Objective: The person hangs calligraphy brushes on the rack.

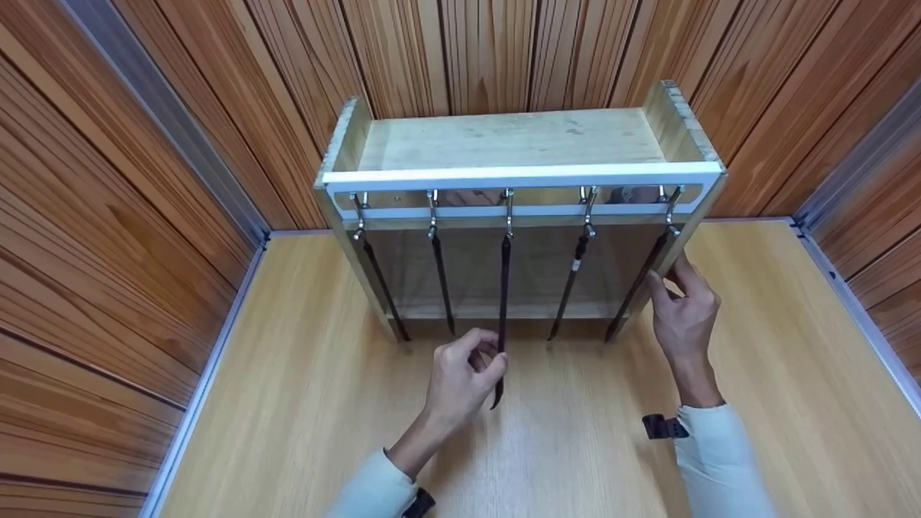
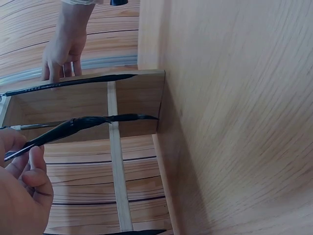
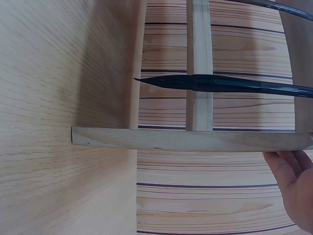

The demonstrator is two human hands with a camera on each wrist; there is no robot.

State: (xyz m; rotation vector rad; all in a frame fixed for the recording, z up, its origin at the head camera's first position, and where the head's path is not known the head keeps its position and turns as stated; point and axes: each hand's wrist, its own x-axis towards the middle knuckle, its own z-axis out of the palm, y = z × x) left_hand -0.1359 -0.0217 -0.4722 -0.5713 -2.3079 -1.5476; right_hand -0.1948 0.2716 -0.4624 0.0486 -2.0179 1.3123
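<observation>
My left hand pinches a dark calligraphy brush between thumb and fingers, a little above its tip. This brush hangs from the middle hook of the wooden rack, and its tip points down. In the left wrist view, the pinched brush has a dark, pointed head. My right hand holds the rack's right side panel, its thumb near the front edge and its fingers bent against the outer side. Beside that hand hangs another brush, apart from the fingers.
More brushes hang along the white front rail, among them a left brush and one with a pale band. The rack stands on a wooden tabletop, close to a slatted back wall. Slatted walls rise on both sides.
</observation>
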